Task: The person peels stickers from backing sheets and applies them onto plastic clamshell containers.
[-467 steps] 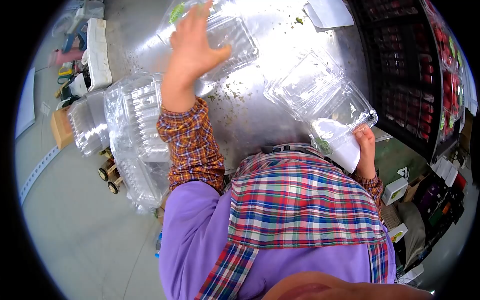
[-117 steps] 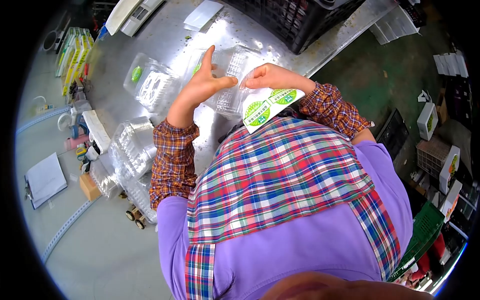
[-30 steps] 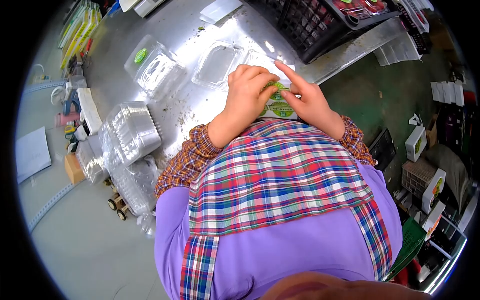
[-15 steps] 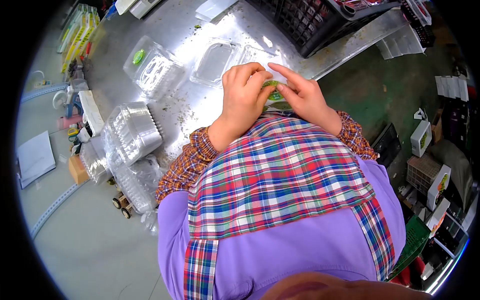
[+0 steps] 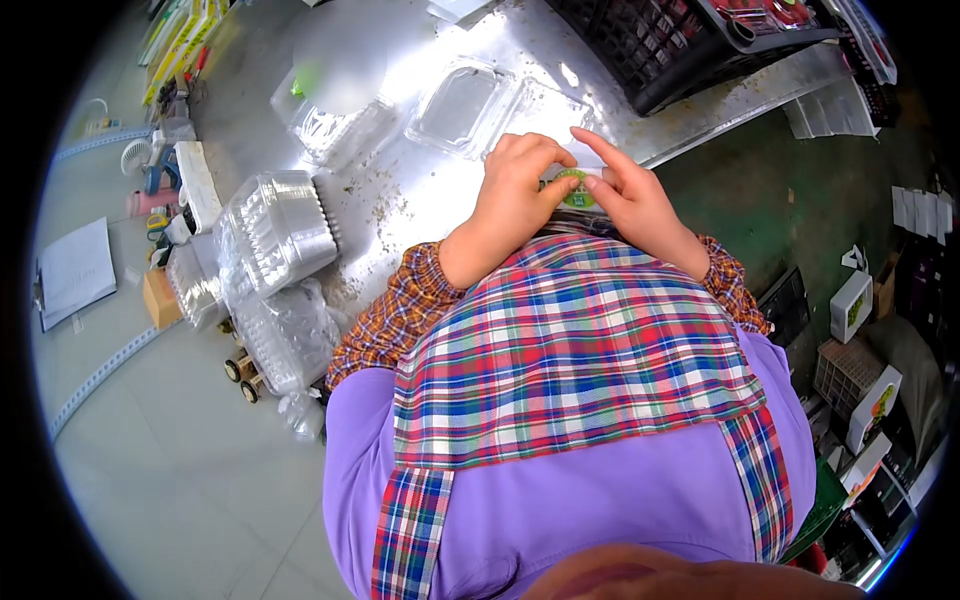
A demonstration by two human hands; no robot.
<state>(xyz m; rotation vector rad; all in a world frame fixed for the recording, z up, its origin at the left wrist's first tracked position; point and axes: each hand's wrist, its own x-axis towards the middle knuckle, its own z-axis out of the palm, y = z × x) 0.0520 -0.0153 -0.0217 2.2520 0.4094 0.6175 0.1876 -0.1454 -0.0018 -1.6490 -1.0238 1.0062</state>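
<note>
My left hand [image 5: 522, 188] and my right hand [image 5: 632, 192] meet at the front edge of the metal table, close to my apron. Between them is a round green sticker [image 5: 577, 190] with white print, seemingly on a paler sheet that is mostly hidden. Both thumbs press at the sticker. The left fingers curl over it; the right index finger stretches out while the other right fingers bend. Just beyond my left hand lies an open clear plastic clamshell box [image 5: 455, 108]. Farther left, more clear clamshell boxes [image 5: 345, 132] carry a green label, partly blurred.
A black crate [image 5: 660, 70] holding red-filled packs stands at the table's far right. Stacked clear containers [image 5: 285, 225] and plastic wrap sit at the left edge. A clipboard [image 5: 78, 270] lies left. The metal table [image 5: 380, 215] has scattered crumbs.
The whole view has shifted, so things appear farther right. My hands stay together at the sticker, with the thumbs now more over it and its lower part in clearer view.
</note>
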